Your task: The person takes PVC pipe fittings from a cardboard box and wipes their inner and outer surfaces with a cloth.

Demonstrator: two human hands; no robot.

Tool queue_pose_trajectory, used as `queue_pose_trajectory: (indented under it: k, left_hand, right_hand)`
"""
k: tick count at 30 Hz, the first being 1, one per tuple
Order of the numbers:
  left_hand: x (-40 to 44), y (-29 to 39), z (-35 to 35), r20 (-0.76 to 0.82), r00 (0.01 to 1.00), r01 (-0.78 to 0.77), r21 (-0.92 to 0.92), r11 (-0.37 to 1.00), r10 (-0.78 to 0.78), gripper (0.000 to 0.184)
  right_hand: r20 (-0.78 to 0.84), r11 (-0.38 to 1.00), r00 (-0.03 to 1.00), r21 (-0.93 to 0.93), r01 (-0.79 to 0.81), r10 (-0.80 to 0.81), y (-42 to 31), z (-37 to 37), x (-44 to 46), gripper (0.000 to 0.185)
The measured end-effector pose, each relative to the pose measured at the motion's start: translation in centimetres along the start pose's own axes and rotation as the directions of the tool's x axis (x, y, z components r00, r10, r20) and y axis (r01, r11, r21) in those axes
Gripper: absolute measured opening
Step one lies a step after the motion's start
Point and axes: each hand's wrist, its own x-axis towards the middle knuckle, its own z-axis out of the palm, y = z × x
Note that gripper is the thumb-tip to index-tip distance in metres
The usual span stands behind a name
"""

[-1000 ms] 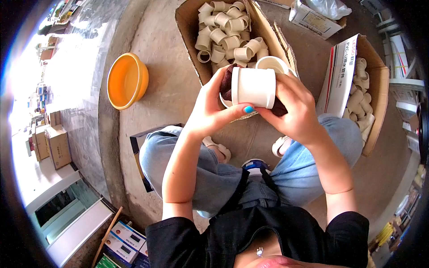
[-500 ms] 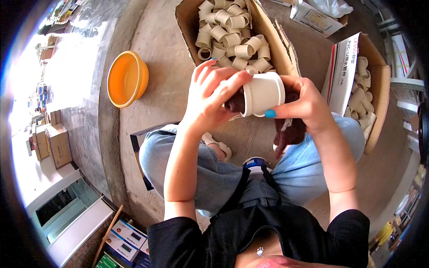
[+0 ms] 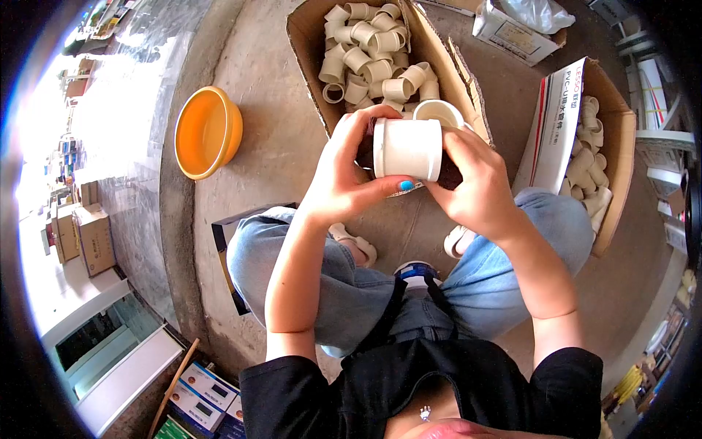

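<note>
A white plastic pipe fitting (image 3: 408, 150) with a branch opening at its upper right is held in front of me, above the near end of a cardboard box. My left hand (image 3: 351, 164) is closed round its left end, the blue-nailed thumb along its lower edge. Round the right end my right hand (image 3: 475, 175) is closed, fingers on the fitting's side. Dark brown cloth (image 3: 450, 174) shows between the right hand and the fitting, and a little more is at the left end, mostly hidden by the fingers.
The open cardboard box (image 3: 311, 62) ahead holds several cream fittings. A second box (image 3: 621, 157) of fittings stands at the right. An orange basin (image 3: 208, 133) is on the floor at the left. Small printed boxes (image 3: 197, 395) lie at the lower left.
The fitting has turned so its branch opening shows again, and moved slightly left. My left fingers came down from its top to its end. The cloth that hung below my right hand is now mostly hidden.
</note>
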Motion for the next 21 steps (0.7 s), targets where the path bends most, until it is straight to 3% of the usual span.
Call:
queue_pose_trajectory:
  k: [2, 5, 6, 7, 10, 13, 14, 15, 16, 18, 19, 21]
  left_hand:
    - [0.1, -0.1, 0.0, -0.02, 0.995, -0.096, 0.195, 0.976, 0.102, 0.065]
    - [0.4, -0.7, -0.1, 0.062, 0.931, -0.341, 0.498, 0.797, 0.36, 0.063]
    - [0.3, -1.0, 0.3, 0.048, 0.915, -0.35, 0.584, 0.732, 0.4, 0.058]
    - [0.5, -1.8, 0.1, 0.113, 0.846, -0.445, 0.688, 0.573, 0.521, 0.058]
    - [0.2, -2.2, 0.3, 0.151, 0.731, -0.524, 0.749, 0.406, 0.665, 0.063]
    - [0.4, -1.4, 0.1, 0.026, 0.906, -0.351, 0.603, 0.716, 0.422, 0.068]
    - [0.1, -2.2, 0.5, -0.103, 0.929, -0.309, 0.313, 0.898, 0.355, 0.082]
    - [0.1, -1.6, 0.2, -0.065, 0.971, -0.218, 0.151, 0.964, 0.23, 0.086]
    - [0.0, -1.0, -0.2, -0.026, 0.995, -0.1, -0.002, 0.995, 0.1, 0.092]
    - [0.2, -0.8, -0.4, 0.016, 0.999, -0.034, -0.106, 0.994, 0.036, 0.091]
    - [0.2, -0.7, -0.3, 0.021, 1.0, 0.012, -0.141, 0.99, -0.009, 0.088]
    - [0.0, -0.1, -0.2, 0.035, 0.996, 0.093, -0.195, 0.976, -0.088, 0.083]
  right_hand:
    - [0.121, 0.964, 0.973, 0.154, -0.216, 0.199, -0.2, -0.3, 0.1, 0.04]
    - [0.399, 0.711, 0.851, 0.483, -0.511, 0.341, 0.5, -1.3, 0.7, 0.044]
    - [0.454, 0.635, 0.819, 0.528, -0.565, 0.351, 0.9, -1.2, 0.7, 0.048]
    - [0.498, 0.538, 0.779, 0.566, -0.625, 0.382, 1.0, -1.4, 0.6, 0.048]
    - [0.597, 0.275, 0.68, 0.631, -0.725, 0.426, 0.2, -1.9, 0.8, 0.05]
    - [0.495, 0.298, 0.734, 0.693, -0.656, 0.465, -0.2, -1.9, 0.5, 0.047]
    - [0.431, 0.375, 0.774, 0.696, -0.613, 0.464, -0.6, -1.8, 0.6, 0.042]
    - [0.353, 0.487, 0.811, 0.663, -0.569, 0.467, -0.8, -1.6, 0.6, 0.041]
    - [0.272, 0.592, 0.846, 0.616, -0.52, 0.46, -0.9, -1.4, 0.6, 0.04]
    - [0.124, 0.808, 0.9, 0.404, -0.429, 0.417, -1.3, -1.3, 0.4, 0.039]
    - [-0.007, 0.942, 0.977, 0.266, -0.204, 0.213, -0.7, -0.6, 0.1, 0.042]
    - [-0.084, 0.996, 0.995, 0.07, 0.055, -0.049, -0.3, -0.1, -0.2, 0.044]
